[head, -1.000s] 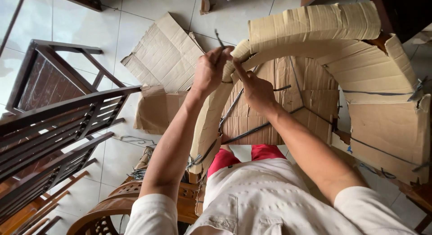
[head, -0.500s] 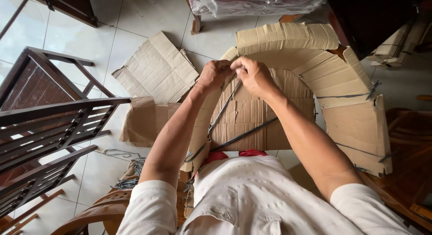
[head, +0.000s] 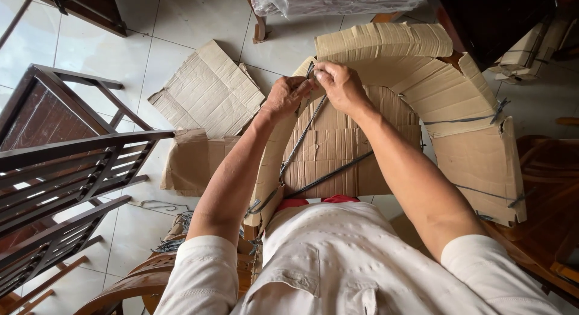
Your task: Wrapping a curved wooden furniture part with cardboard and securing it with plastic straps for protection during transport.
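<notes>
At the top left bend of the curved brown cardboard wrapping [head: 386, 55], the left hand [head: 286, 96] and right hand [head: 339, 85] met, fingers pinching the grey plastic strap [head: 300, 141], which ran diagonally down-left from them, equally near both.

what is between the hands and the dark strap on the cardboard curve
Nothing visible. The left hand and the right hand already meet at the strap on top of the cardboard wrap, fingers pinching it; whether each grip fully closes on it cannot be told.
</notes>
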